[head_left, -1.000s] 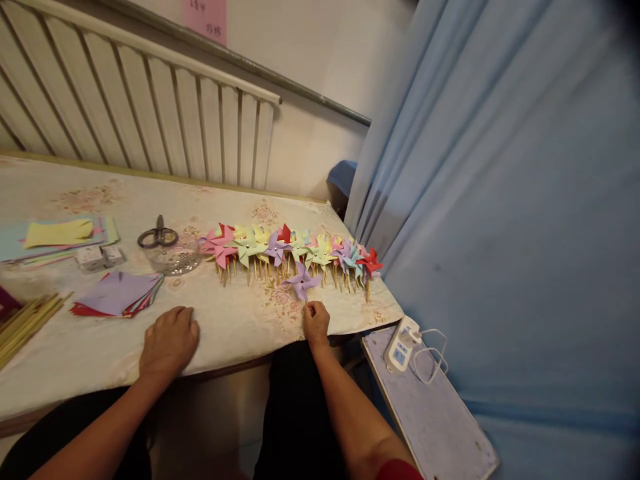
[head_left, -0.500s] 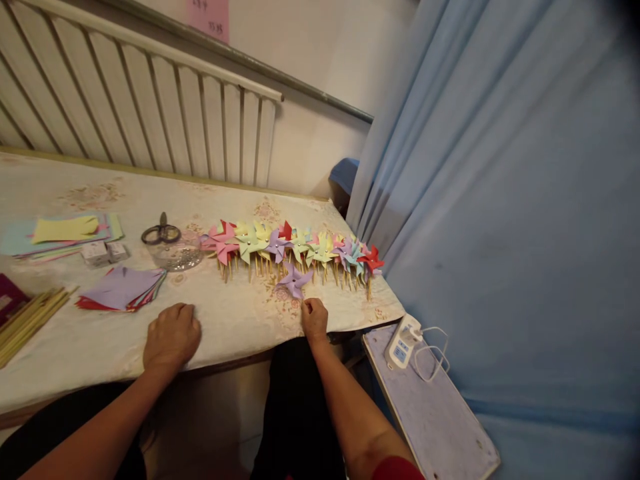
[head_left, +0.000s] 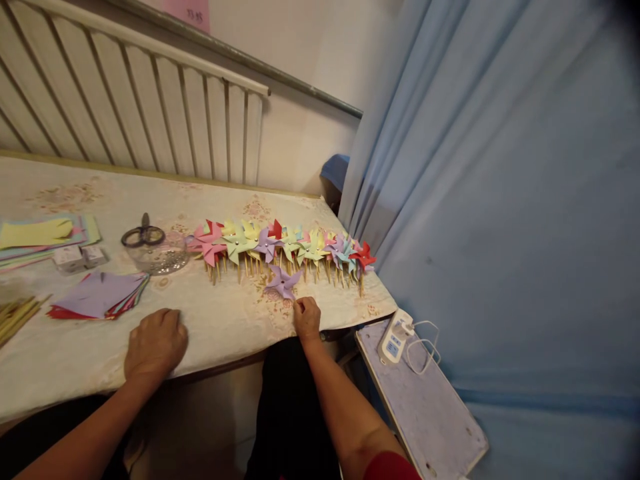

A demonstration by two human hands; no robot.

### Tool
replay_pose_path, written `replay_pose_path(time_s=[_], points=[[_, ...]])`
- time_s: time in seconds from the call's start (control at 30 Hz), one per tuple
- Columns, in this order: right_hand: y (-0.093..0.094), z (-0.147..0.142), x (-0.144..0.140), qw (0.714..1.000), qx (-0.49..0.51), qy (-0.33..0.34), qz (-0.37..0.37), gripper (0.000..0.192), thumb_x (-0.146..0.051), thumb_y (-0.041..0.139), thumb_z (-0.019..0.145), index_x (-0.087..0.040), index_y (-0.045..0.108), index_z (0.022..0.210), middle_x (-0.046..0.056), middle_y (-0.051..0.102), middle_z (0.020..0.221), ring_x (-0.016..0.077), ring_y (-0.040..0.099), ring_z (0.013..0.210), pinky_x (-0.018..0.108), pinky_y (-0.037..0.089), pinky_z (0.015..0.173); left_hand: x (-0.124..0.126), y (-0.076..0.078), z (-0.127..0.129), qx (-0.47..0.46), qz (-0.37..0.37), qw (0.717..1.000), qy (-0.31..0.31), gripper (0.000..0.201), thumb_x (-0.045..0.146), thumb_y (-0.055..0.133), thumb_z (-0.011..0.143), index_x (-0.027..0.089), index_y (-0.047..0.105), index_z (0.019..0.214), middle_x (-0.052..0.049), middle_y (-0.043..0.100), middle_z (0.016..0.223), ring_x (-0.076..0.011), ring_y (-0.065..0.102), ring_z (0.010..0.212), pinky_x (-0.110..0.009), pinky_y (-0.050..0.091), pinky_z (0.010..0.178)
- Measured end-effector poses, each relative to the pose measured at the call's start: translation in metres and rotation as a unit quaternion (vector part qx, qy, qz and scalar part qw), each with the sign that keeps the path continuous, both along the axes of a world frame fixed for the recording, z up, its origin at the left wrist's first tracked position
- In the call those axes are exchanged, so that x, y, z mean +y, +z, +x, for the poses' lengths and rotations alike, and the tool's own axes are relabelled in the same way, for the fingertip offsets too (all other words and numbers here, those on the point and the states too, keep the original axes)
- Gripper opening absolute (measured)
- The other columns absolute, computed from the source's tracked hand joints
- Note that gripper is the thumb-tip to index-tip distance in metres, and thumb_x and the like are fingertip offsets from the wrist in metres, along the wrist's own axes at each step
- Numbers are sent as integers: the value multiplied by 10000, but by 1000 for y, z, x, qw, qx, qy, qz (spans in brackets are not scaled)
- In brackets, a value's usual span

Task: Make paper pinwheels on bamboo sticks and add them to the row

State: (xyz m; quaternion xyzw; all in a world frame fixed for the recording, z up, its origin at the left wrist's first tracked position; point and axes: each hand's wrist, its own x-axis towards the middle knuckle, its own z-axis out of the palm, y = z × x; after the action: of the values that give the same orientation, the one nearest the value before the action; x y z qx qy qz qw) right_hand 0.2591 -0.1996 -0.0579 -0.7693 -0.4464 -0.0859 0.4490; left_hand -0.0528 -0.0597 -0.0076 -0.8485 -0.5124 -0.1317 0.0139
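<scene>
My right hand (head_left: 307, 318) is at the table's front edge, fingers pinched together at the lower right tip of a purple paper pinwheel (head_left: 283, 283). No stick shows on this pinwheel. Just behind it, a row of finished pinwheels (head_left: 314, 247) in pink, yellow, green, purple, blue and red lies on the table, their thin sticks pointing towards me. My left hand (head_left: 156, 343) rests on the cloth with its fingers curled under, and nothing shows in it. Closest to that hand is a stack of coloured paper squares (head_left: 97, 295), purple on top.
Black-handled scissors (head_left: 143, 235) lie by a clear dish (head_left: 163, 259) of small metal pieces. Small boxes (head_left: 80, 259), paper sheets (head_left: 40, 235) and wooden sticks (head_left: 19, 319) are at the left. A power strip (head_left: 395, 339) sits on a low stool (head_left: 425, 407) beside a blue curtain (head_left: 510, 220).
The view has turned slightly to the right, so everything appears further left. Both hands keep nearly the same pose, and the purple pinwheel stays at my right fingertips.
</scene>
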Motion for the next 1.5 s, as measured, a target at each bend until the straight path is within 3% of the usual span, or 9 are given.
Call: replay_pose_path(time_s=[0.47, 0.67, 1.5], points=[[2, 0, 1, 1000, 11, -15, 2, 167, -118, 527, 862, -202, 617, 750, 15, 592, 754, 165, 542, 743, 265, 407, 718, 1, -1, -1, 4, 4, 1000, -12, 384, 249, 332, 950, 93, 621, 1149, -209, 634, 1210, -371, 573, 1103, -478, 456, 870], [4, 0, 0, 1000, 10, -16, 0, 169, -111, 528, 855, -202, 607, 736, 13, 586, 747, 166, 543, 739, 264, 402, 708, 1, -2, -2, -37, -4, 999, -18, 327, 231, 436, 879, 117, 629, 1117, -214, 631, 1210, -393, 571, 1087, -509, 456, 862], [-5, 4, 3, 1000, -4, -16, 17, 169, -106, 544, 864, -197, 617, 742, 16, 595, 747, 165, 543, 730, 263, 401, 706, 2, -4, 0, 26, 8, 1000, 11, 419, 272, 288, 984, 121, 617, 1193, -162, 627, 1260, -326, 558, 1098, -430, 429, 858]])
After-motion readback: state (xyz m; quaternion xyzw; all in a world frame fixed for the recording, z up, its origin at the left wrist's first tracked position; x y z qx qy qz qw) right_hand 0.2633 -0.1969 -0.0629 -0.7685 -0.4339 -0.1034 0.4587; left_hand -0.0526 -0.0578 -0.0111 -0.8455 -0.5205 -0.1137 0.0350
